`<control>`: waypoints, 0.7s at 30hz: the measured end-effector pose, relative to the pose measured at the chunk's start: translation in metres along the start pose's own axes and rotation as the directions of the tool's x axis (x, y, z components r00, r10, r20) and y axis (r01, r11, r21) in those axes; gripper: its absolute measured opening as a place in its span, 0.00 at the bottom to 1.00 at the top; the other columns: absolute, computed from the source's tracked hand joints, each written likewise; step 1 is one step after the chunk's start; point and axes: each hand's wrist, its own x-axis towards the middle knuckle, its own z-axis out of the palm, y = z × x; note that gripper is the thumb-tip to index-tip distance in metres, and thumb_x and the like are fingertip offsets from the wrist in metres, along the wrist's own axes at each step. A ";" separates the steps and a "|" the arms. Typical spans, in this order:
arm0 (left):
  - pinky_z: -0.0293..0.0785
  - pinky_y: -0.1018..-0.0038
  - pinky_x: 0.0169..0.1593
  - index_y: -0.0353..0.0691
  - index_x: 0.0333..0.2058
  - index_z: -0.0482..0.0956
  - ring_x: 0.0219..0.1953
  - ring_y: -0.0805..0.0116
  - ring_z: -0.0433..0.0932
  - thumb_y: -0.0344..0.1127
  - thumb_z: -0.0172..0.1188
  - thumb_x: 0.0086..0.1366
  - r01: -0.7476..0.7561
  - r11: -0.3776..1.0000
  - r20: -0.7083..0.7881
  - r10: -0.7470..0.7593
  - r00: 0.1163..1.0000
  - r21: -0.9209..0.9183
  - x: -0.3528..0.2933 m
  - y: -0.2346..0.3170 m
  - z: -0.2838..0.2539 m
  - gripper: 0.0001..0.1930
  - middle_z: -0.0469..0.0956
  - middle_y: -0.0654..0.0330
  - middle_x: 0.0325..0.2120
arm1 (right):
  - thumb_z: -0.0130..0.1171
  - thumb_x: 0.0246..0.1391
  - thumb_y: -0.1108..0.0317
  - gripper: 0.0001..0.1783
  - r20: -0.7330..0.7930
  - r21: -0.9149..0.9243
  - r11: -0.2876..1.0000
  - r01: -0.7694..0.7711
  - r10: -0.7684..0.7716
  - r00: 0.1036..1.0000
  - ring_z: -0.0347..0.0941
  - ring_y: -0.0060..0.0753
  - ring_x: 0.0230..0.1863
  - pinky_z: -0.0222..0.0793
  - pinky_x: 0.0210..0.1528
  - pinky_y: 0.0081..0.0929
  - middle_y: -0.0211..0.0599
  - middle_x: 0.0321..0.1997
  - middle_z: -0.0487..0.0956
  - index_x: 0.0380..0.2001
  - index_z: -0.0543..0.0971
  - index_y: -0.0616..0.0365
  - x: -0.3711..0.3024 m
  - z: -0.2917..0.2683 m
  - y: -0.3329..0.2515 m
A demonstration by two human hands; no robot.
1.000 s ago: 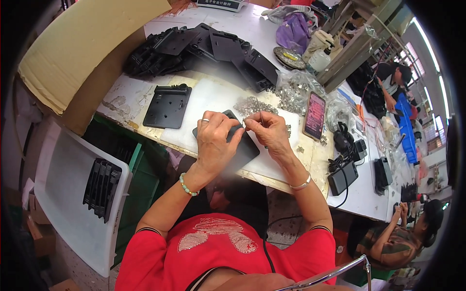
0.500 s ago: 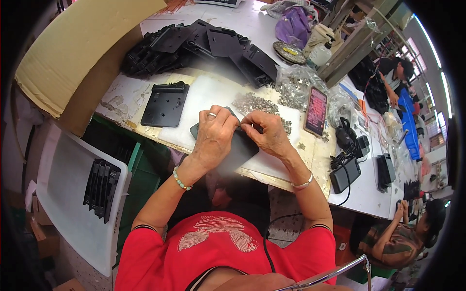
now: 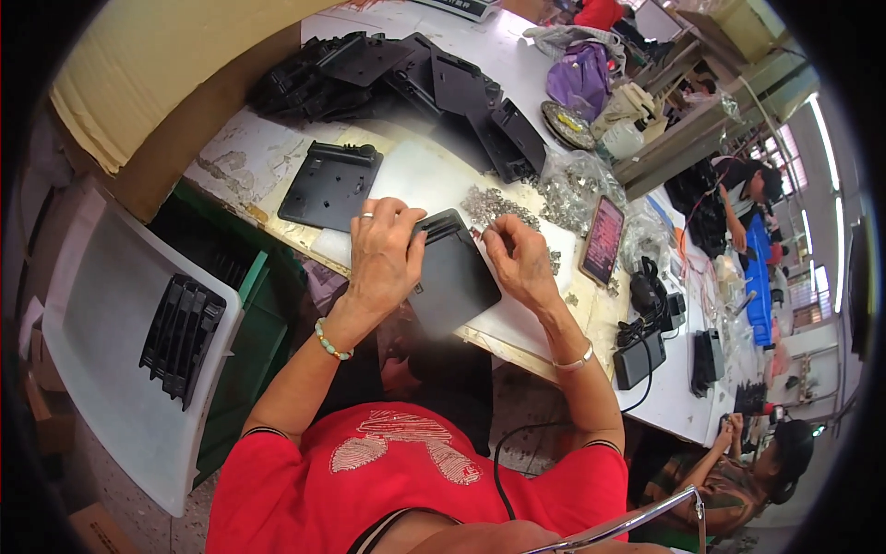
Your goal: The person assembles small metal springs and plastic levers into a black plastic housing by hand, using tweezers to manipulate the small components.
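Observation:
A black flat plastic plate (image 3: 452, 282) with a slotted bar along its far edge lies tilted at the table's front edge. My left hand (image 3: 386, 254) grips it by its left side, thumb toward the top bar. My right hand (image 3: 520, 258) is just right of the plate, its fingers pinched together; anything between them is too small to make out. Beyond that hand, small metal pieces (image 3: 498, 207) lie in a loose heap on a white sheet (image 3: 426, 177). A similar black plate (image 3: 329, 187) lies to the left.
Black plates (image 3: 406, 78) are piled at the back. A cardboard box (image 3: 175, 74) stands at the left, above a white plastic bin (image 3: 111, 342) holding black parts. To the right are a phone (image 3: 603, 240), clear bags (image 3: 577, 185) and adapters with cables (image 3: 639, 355). Other people sit farther right.
My hands have moved apart; the right one has drawn back to the right from the plate. More of the plate now shows. The whole view has shifted slightly.

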 end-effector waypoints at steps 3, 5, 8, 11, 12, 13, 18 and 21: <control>0.66 0.60 0.47 0.37 0.37 0.81 0.43 0.54 0.72 0.29 0.64 0.57 0.057 0.997 -0.029 -0.059 0.998 -0.060 -0.008 -0.007 0.007 0.09 0.74 0.54 0.36 | 0.59 0.61 0.69 0.09 -0.022 0.016 0.998 -0.056 0.056 0.998 0.65 0.22 0.21 0.61 0.25 0.25 0.35 0.19 0.72 0.30 0.77 0.64 0.011 0.004 -0.005; 0.67 0.61 0.46 0.36 0.39 0.81 0.42 0.54 0.71 0.30 0.64 0.57 0.083 0.996 -0.032 -0.084 0.996 -0.032 -0.009 -0.008 0.007 0.10 0.74 0.54 0.35 | 0.59 0.60 0.69 0.09 -0.068 -0.101 0.995 0.017 -0.024 0.997 0.65 0.22 0.21 0.61 0.24 0.26 0.35 0.19 0.72 0.31 0.77 0.64 0.018 0.013 -0.008; 0.67 0.61 0.46 0.35 0.40 0.81 0.42 0.54 0.71 0.30 0.64 0.57 0.083 0.996 -0.048 -0.085 0.995 -0.036 -0.010 -0.009 0.008 0.11 0.74 0.54 0.35 | 0.59 0.60 0.69 0.08 -0.080 -0.130 0.991 -0.011 0.000 0.997 0.66 0.24 0.20 0.62 0.24 0.28 0.37 0.18 0.72 0.31 0.76 0.64 0.023 0.021 -0.005; 0.69 0.60 0.48 0.35 0.40 0.81 0.41 0.51 0.72 0.28 0.64 0.56 0.092 0.994 -0.046 -0.095 0.994 -0.058 -0.008 -0.006 0.007 0.11 0.75 0.53 0.34 | 0.59 0.60 0.69 0.08 -0.107 -0.176 0.984 0.023 -0.043 0.993 0.67 0.27 0.19 0.63 0.24 0.30 0.38 0.18 0.73 0.31 0.76 0.64 0.020 0.027 0.003; 0.69 0.60 0.48 0.35 0.40 0.81 0.41 0.51 0.72 0.28 0.64 0.56 0.098 0.993 -0.047 -0.101 0.994 -0.059 -0.009 -0.006 0.007 0.11 0.75 0.53 0.34 | 0.59 0.60 0.69 0.08 -0.102 -0.177 0.984 0.024 -0.042 0.994 0.67 0.27 0.19 0.63 0.24 0.30 0.38 0.18 0.73 0.31 0.76 0.64 0.019 0.028 0.001; 0.69 0.60 0.48 0.35 0.40 0.81 0.41 0.51 0.73 0.28 0.64 0.56 0.102 0.993 -0.048 -0.104 0.993 -0.056 -0.009 -0.006 0.006 0.11 0.75 0.53 0.34 | 0.59 0.58 0.70 0.07 -0.101 -0.175 0.984 0.022 -0.040 0.994 0.70 0.37 0.20 0.66 0.26 0.35 0.43 0.20 0.74 0.30 0.75 0.63 0.019 0.029 -0.003; 0.69 0.61 0.48 0.35 0.39 0.81 0.41 0.52 0.73 0.27 0.65 0.56 0.106 0.993 -0.055 -0.109 0.993 -0.043 -0.010 -0.005 0.006 0.11 0.75 0.53 0.34 | 0.59 0.57 0.72 0.06 -0.102 -0.164 0.986 0.003 -0.020 0.995 0.75 0.48 0.22 0.69 0.29 0.41 0.47 0.22 0.76 0.30 0.74 0.63 0.017 0.034 -0.001; 0.69 0.61 0.48 0.35 0.39 0.81 0.41 0.52 0.73 0.27 0.65 0.56 0.106 0.994 -0.056 -0.108 0.993 -0.037 -0.009 -0.005 0.006 0.11 0.75 0.53 0.34 | 0.60 0.56 0.72 0.06 -0.156 -0.187 0.982 0.031 -0.061 0.986 0.76 0.48 0.23 0.70 0.29 0.41 0.46 0.24 0.77 0.30 0.74 0.61 0.015 0.042 0.005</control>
